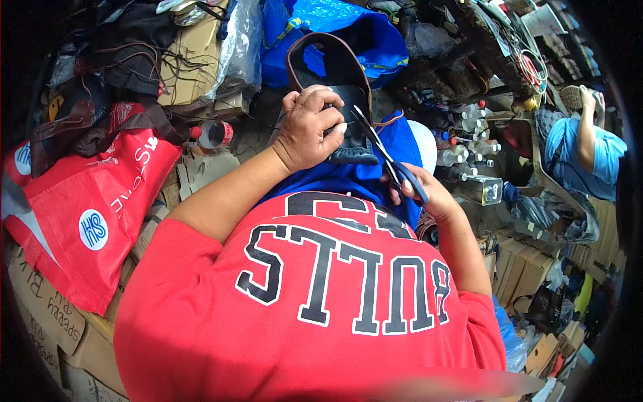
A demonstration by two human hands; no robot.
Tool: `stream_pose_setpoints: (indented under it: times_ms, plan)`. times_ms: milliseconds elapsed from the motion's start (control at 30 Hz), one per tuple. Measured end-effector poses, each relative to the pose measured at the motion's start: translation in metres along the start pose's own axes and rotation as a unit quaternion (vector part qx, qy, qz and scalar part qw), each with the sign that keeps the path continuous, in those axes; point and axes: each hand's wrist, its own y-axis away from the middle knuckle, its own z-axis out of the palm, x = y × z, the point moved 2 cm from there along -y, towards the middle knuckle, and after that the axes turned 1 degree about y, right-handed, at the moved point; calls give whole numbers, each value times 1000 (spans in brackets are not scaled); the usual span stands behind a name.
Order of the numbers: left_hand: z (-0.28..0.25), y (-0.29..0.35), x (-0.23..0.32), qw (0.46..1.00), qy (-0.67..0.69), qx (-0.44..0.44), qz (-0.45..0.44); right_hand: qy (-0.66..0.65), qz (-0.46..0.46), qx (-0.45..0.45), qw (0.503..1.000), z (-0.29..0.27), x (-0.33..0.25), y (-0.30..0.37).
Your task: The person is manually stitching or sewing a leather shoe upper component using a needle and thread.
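Note:
A black leather shoe [353, 149] with a brown-edged, open collar lies over my lap, its rounded end toward me. My left hand [310, 127] is closed on its side, fingers curled and thumb pressed down on the leather. In my right hand [429, 191] are scissors [388, 159] with dark blue handles. Their blades are parted and point away from me, the tips beside the shoe's right side near my left thumb. Whether the blades touch the leather or a thread, I cannot tell. Blue cloth [295, 182] covers my lap beneath the shoe.
A large blue bag [385, 50] stands beyond the shoe. To the left are a red shopping bag [134, 221] and a plastic bottle [216, 135]. Several bottles [472, 126] and a metal can [483, 189] crowd the right. Farther right is another person in light blue [576, 151].

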Motion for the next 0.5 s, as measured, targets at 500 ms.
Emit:
stream_pose_setpoints:
  times_ms: [500]
  plan:
    - [-3,-2,-3,1000,6,-5,16,-62,-26,60,996,1,3,-21]
